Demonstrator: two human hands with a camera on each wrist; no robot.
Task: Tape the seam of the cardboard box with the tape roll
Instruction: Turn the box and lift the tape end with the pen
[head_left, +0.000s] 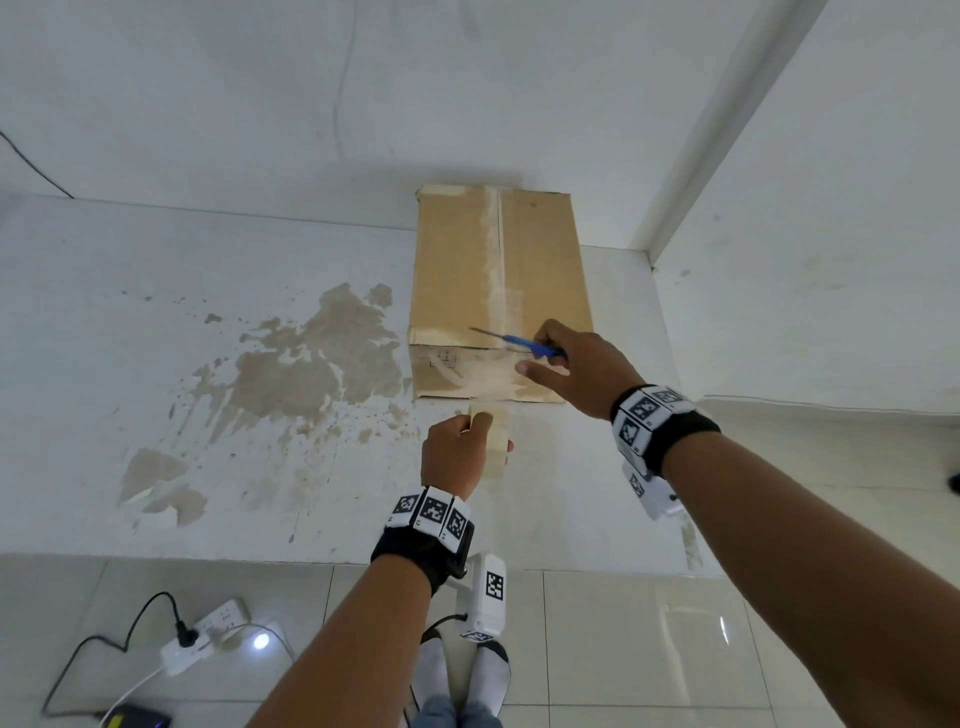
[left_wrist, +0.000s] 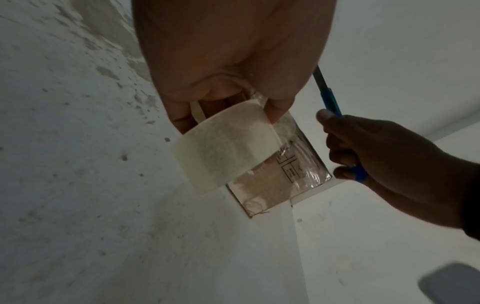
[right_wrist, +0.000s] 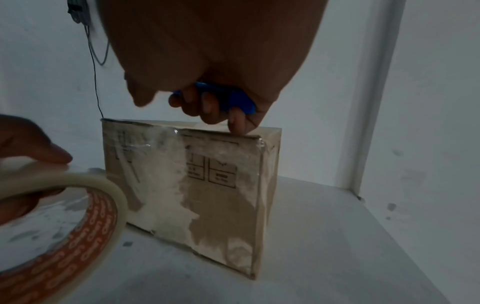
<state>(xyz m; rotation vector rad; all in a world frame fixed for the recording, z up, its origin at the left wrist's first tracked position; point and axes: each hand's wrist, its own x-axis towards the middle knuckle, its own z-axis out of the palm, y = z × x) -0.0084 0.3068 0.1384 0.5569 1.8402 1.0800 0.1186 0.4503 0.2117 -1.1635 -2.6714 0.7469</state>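
Cardboard box: printed symbols, unreadable.

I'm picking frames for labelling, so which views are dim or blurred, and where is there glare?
Head view: bright and sharp, with wide-angle bending at the edges and glare on the floor tiles. Left wrist view: dim, the left hand close and soft, the tape roll readable. Right wrist view: dark, the tape roll blurred at the edge, small glints on the cardboard box.

A white power strip (black plug inserted) lies on the tiled floor.
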